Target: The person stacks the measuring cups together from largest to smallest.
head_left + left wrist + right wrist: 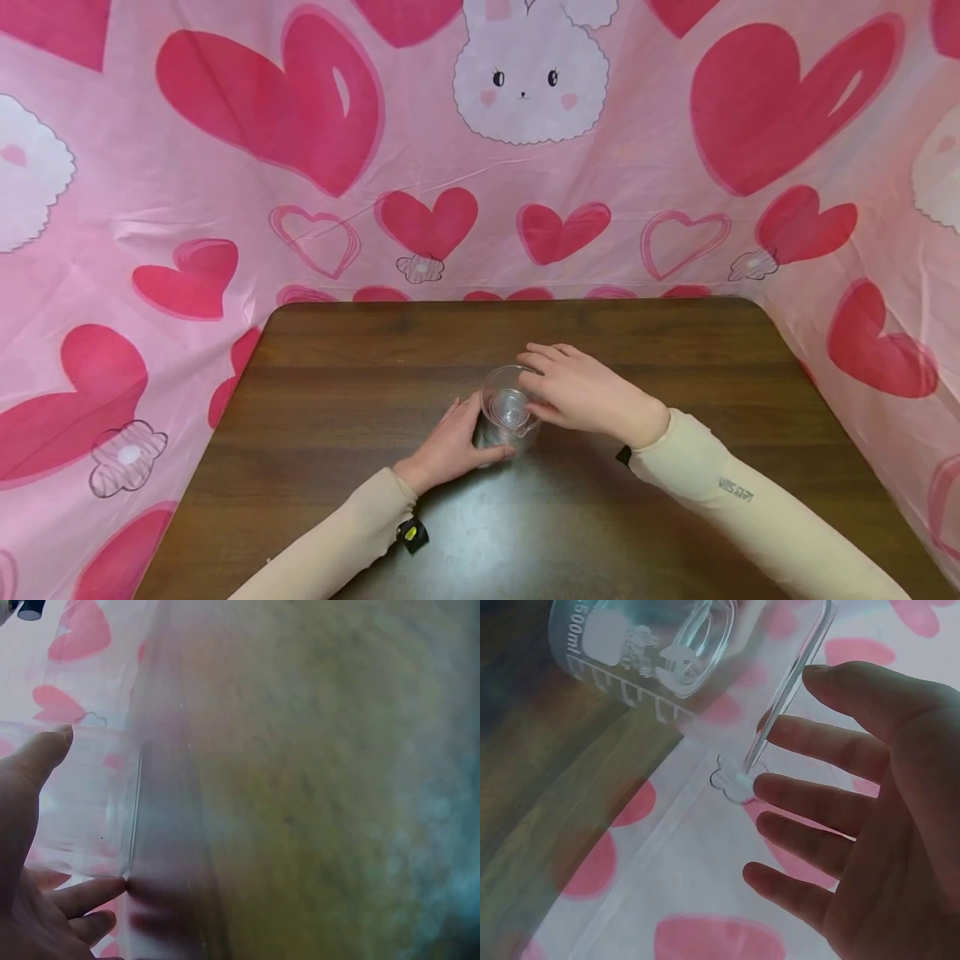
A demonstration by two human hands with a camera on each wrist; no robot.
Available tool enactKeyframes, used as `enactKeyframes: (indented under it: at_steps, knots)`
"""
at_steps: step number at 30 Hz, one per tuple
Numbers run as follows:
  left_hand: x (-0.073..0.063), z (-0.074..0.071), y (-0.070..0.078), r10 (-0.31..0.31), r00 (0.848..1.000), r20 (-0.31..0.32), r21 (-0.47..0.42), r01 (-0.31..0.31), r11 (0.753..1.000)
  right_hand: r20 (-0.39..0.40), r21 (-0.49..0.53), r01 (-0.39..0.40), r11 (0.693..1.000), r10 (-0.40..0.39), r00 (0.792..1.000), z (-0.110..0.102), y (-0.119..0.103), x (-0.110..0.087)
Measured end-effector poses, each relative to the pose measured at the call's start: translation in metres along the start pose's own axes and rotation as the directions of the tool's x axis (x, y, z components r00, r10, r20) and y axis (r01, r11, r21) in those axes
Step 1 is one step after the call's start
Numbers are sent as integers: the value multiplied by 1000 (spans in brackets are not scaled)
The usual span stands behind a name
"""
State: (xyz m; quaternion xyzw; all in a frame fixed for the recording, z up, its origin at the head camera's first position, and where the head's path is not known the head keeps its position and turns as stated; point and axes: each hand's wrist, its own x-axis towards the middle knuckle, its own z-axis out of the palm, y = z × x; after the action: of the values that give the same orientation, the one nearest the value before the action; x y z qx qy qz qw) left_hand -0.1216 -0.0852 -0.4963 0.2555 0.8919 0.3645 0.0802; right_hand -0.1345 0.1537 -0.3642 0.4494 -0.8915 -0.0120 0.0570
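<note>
A clear glass beaker (495, 435) stands on the wooden table between my hands. Its wall bears "500ml" and white graduation lines in the right wrist view. Down inside sits a smaller clear glass vessel (694, 656). My left hand (448, 446) holds the beaker low on its left side, thumb across the front and fingers on the other side, as the left wrist view also shows. At the beaker's rim (789, 686) is my right hand (573, 387), its fingers spread and nearly straight, with thumb and index fingertips right at the glass edge.
The brown wooden table (337, 358) has rounded far corners. A pink cloth (450, 167) with hearts and a white rabbit head hangs behind it and along both sides. Dark straps (412, 533) show at the sleeve cuffs.
</note>
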Motion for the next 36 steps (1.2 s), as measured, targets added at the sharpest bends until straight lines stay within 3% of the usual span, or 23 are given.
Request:
enactKeyframes:
  at_steps: [8, 18, 30, 36]
  knots:
    - [0, 1, 0, -11, 1000, 7, -3, 11, 1000, -80, 63, -75, 995, 80, 994, 7, 5, -26]
    - [-1, 1, 0, -41, 999, 21, -4, 41, 999, -190, 137, -172, 976, 197, 962, 29, 9, -47]
    - [-3, 1, -2, -21, 1000, 6, -13, 21, 1000, -257, 147, -332, 932, 361, 897, 66, -5, -57]
    - [-3, 3, -4, -27, 1000, -9, -6, 27, 1000, -309, 143, -418, 897, 442, 842, 80, -10, -59]
